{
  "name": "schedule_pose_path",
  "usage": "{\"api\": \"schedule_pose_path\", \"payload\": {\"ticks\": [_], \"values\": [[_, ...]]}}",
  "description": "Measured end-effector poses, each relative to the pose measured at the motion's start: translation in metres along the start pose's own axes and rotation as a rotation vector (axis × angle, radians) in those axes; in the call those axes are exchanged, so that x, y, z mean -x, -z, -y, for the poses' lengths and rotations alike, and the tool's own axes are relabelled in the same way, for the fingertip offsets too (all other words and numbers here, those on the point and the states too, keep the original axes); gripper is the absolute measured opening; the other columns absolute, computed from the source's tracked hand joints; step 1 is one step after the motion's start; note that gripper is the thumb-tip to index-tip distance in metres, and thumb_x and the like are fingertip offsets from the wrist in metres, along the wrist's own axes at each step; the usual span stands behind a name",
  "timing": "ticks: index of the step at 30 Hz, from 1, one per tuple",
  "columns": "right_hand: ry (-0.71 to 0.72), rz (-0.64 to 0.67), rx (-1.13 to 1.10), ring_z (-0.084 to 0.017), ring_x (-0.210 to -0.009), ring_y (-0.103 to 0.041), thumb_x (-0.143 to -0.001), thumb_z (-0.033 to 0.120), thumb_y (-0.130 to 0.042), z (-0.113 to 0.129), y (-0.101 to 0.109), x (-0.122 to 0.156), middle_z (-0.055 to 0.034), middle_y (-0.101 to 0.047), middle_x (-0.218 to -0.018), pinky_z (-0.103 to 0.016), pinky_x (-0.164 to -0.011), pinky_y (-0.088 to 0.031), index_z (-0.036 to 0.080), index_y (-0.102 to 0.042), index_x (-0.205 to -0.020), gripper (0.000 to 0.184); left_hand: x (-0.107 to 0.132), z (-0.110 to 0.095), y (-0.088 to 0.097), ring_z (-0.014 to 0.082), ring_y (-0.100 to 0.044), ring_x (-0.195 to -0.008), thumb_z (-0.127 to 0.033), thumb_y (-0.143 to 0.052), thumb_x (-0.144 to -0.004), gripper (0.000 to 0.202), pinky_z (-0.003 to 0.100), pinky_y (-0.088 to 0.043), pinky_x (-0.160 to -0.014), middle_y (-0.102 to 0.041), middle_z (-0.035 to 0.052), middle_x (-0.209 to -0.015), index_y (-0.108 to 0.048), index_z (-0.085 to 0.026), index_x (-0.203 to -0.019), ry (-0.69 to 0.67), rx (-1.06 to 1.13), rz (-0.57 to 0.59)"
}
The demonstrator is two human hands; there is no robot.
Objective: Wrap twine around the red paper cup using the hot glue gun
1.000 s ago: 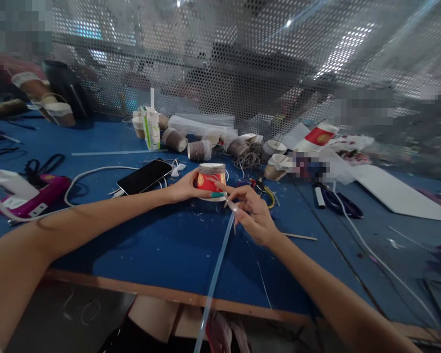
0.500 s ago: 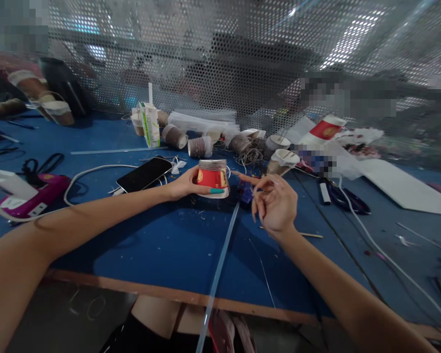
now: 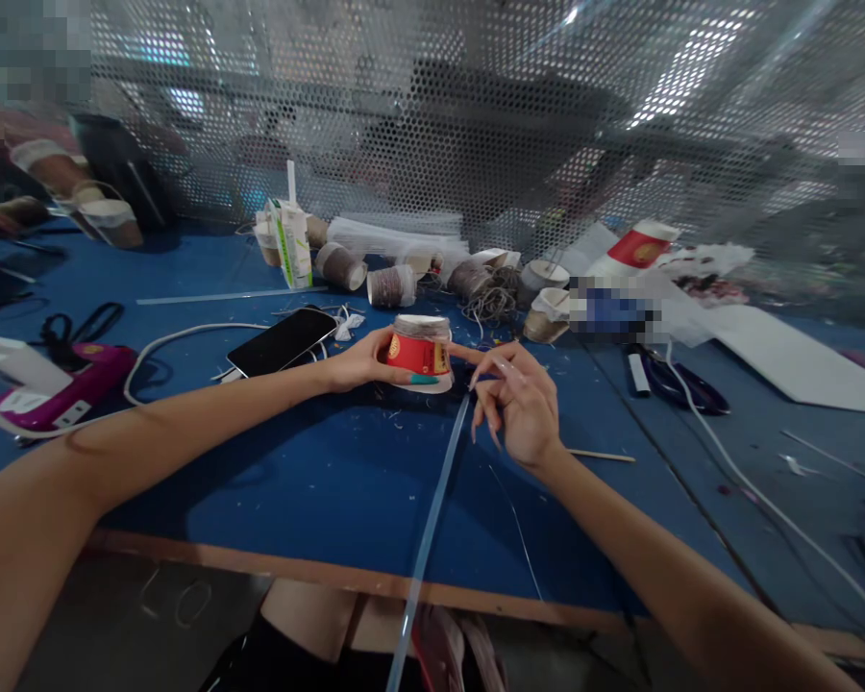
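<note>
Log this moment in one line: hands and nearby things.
left hand: holding red cup | right hand: index finger toward cup, contact unclear | translucent strip: crossing near table edge | phone: left of cup

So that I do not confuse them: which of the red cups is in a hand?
The red cup held in the left hand, with a greyish band around its top; the other, the red-and-white cup, is tilted at the back right, unheld.
</note>
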State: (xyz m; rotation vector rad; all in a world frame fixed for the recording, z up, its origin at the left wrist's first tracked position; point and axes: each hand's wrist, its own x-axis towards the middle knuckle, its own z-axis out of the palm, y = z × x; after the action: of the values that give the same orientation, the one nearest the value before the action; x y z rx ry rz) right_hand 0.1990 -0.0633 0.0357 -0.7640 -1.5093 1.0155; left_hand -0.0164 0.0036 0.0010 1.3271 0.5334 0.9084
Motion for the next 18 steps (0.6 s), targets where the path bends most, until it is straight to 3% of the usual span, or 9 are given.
{"api": "schedule_pose_path", "payload": {"ticks": [5,10,13,15,18], "values": [[-0.021,-0.07,-0.042,-0.004,-0.024,-0.029,-0.083,0.058,-0.066,-0.003,0.004,-0.004,0.0072,-0.058,-0.054,-0.022,-0.027,-0.04,0.023,-0.056,-0.07,0.039,-0.001,0.0,0.002,0.0286,-0.072,-0.108,-0.028,-0.096,-0.051,0.069,0.048,-0.047,-0.108,-0.077,0.0128,-0.112,-0.068,-0.013,-0.112,0.013,0.04,0.004],[-0.042,-0.249,-0.084,-0.004,-0.023,-0.028,-0.084,0.056,-0.061,-0.011,0.016,-0.014,0.0032,-0.068,-0.063,-0.022,-0.024,-0.035,0.023,-0.053,-0.066,0.038,-0.002,0.001,0.004,0.0292,-0.074,-0.103,-0.026,-0.096,-0.049,0.063,0.048,-0.049,-0.106,-0.078,0.0134,-0.106,-0.071,-0.013,-0.105,0.006,0.085,0.039],[0.026,-0.327,-0.091,-0.003,-0.025,-0.03,-0.083,0.053,-0.062,-0.007,0.016,-0.014,0.0008,-0.076,-0.074,-0.021,-0.025,-0.033,0.024,-0.05,-0.07,0.034,-0.002,0.001,0.003,0.0294,-0.074,-0.105,-0.026,-0.096,-0.05,0.062,0.047,-0.05,-0.106,-0.078,0.0138,-0.109,-0.071,-0.014,-0.106,0.009,0.123,0.06],[0.075,-0.288,-0.097,-0.004,-0.025,-0.033,-0.083,0.052,-0.062,-0.002,0.011,-0.009,-0.0004,-0.077,-0.077,-0.022,-0.026,-0.035,0.024,-0.051,-0.07,0.032,-0.002,0.001,0.003,0.0302,-0.074,-0.107,-0.026,-0.096,-0.05,0.065,0.047,-0.05,-0.107,-0.078,0.0143,-0.111,-0.071,-0.015,-0.109,0.014,0.142,0.058],[0.058,-0.147,-0.071,-0.006,-0.024,-0.033,-0.087,0.052,-0.061,0.003,0.001,0.001,0.0025,-0.065,-0.055,-0.023,-0.027,-0.039,0.024,-0.055,-0.066,0.035,-0.002,0.0,0.002,0.0316,-0.073,-0.112,-0.026,-0.096,-0.05,0.067,0.048,-0.049,-0.109,-0.078,0.015,-0.113,-0.071,-0.014,-0.112,0.007,0.152,0.069]]}}
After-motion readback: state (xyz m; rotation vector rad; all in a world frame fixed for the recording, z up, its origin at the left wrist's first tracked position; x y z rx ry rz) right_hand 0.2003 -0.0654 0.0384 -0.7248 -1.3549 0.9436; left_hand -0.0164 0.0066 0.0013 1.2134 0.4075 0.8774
